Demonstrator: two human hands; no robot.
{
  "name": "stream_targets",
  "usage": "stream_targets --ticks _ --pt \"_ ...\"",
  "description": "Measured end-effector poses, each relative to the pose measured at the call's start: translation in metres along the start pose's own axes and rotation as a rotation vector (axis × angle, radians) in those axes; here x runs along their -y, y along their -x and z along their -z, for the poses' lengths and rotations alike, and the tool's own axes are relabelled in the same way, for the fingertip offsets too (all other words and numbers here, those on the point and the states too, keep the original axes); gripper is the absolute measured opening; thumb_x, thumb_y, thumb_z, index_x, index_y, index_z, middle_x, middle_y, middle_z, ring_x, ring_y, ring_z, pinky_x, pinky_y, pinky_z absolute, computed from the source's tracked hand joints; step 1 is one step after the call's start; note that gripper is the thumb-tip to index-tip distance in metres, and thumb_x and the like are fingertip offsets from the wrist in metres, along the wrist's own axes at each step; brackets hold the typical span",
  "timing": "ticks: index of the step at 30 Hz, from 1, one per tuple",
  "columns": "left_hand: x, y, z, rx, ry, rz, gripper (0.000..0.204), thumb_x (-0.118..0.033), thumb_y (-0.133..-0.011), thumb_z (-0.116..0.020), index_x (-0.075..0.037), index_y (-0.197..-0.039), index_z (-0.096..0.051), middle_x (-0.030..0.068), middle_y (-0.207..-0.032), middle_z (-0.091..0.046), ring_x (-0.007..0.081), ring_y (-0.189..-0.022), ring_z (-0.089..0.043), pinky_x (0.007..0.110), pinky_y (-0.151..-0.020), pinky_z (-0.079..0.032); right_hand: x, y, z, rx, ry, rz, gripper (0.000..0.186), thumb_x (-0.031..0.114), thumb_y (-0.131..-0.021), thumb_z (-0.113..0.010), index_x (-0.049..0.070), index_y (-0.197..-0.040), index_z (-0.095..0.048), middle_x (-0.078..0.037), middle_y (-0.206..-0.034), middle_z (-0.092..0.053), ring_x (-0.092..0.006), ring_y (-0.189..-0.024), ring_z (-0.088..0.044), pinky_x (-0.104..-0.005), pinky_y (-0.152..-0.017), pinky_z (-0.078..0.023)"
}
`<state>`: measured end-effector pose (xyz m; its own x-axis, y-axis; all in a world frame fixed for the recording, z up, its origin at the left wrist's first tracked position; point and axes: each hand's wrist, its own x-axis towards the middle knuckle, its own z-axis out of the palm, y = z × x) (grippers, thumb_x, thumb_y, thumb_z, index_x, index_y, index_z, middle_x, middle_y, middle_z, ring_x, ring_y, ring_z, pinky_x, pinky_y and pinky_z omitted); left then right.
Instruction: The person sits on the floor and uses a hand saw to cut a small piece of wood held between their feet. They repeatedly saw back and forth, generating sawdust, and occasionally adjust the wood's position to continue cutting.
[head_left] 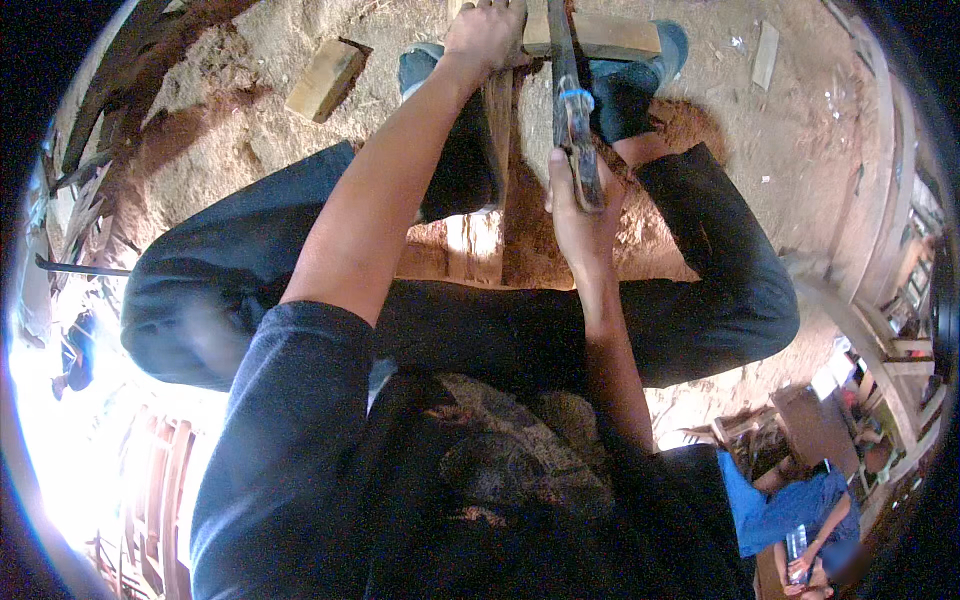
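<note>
My right hand [585, 222] is wrapped round the worn handle of a handsaw [579, 135], with the thumb along its side. A bright blue band circles the handle. The dark, narrow blade runs away from me past the top edge, so its far end is out of view. It crosses a pale length of wood [605, 38] lying crosswise near my feet. Left of the blade, my left hand [487, 38] grips the wood from above, its fingertips partly cut off by the picture's edge. Beneath that hand a wooden board [497, 130] runs back toward my lap.
My bent legs in dark trousers frame the work. A wood block [326, 80] lies on the dusty ground at left, and a thin offcut [766, 55] at right. Timber is piled along the left rim. At lower right sits another person [800, 515] in blue, near wooden frames.
</note>
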<state>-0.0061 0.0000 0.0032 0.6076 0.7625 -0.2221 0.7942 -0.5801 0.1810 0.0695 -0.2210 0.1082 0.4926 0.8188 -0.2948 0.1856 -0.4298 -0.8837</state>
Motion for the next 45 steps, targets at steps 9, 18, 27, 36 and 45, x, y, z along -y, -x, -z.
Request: stream_targets --ticks 9,18,27,36,45 --pt "0.002 0.000 0.001 0.024 -0.015 -0.023 0.113 -0.062 -0.068 -0.081 0.005 -0.147 -0.037 0.0173 -0.117 -0.063 0.0313 -0.108 -0.062 0.043 -0.091 -0.051 -0.012 0.057 0.030 0.020 0.237 0.133 0.025 0.024 -0.099 -0.062 0.001 -0.110 -0.065 -0.021 -0.096 -0.070 -0.0333 -0.088 -0.070 -0.0443 -0.073 -0.052" --pt "0.011 -0.002 -0.025 -0.037 -0.055 0.008 0.103 -0.064 -0.071 -0.078 0.001 -0.143 -0.043 0.0160 -0.118 -0.063 0.0303 -0.111 -0.062 0.043 -0.091 -0.051 -0.005 -0.014 -0.001 -0.057 0.093 0.183 0.021 0.020 -0.098 -0.065 0.001 -0.088 -0.066 -0.006 -0.068 -0.059 -0.0167 -0.066 -0.057 -0.0352 -0.061 -0.046" --pt "0.002 -0.009 -0.025 -0.071 -0.057 0.015 0.102 -0.059 -0.072 -0.079 -0.001 -0.146 -0.038 0.0202 -0.127 -0.061 0.0342 -0.118 -0.060 0.045 -0.098 -0.049 0.010 -0.050 -0.011 -0.044 0.073 0.214 0.018 0.014 -0.093 -0.064 0.000 -0.083 -0.063 -0.016 -0.067 -0.063 -0.0264 -0.062 -0.059 -0.0396 -0.059 -0.048" --pt "-0.003 -0.001 0.006 0.071 0.011 0.070 0.105 -0.059 -0.069 -0.081 -0.001 -0.146 -0.038 0.0227 -0.129 -0.059 0.0377 -0.120 -0.058 0.047 -0.099 -0.049 -0.013 0.027 0.024 0.114 0.158 0.018 0.018 0.018 -0.098 -0.065 0.001 -0.098 -0.069 -0.006 -0.063 -0.058 -0.0085 -0.062 -0.057 -0.0333 -0.058 -0.047" --pt "0.018 0.002 -0.030 -0.299 -0.296 -0.026 0.109 -0.064 -0.071 -0.076 0.002 -0.147 -0.035 0.0257 -0.133 -0.056 0.0388 -0.122 -0.057 0.046 -0.101 -0.048 -0.031 0.046 0.022 -0.064 0.159 0.277 0.016 0.014 -0.093 -0.064 0.002 -0.101 -0.069 -0.011 -0.077 -0.069 -0.0212 -0.069 -0.066 -0.0361 -0.067 -0.053"
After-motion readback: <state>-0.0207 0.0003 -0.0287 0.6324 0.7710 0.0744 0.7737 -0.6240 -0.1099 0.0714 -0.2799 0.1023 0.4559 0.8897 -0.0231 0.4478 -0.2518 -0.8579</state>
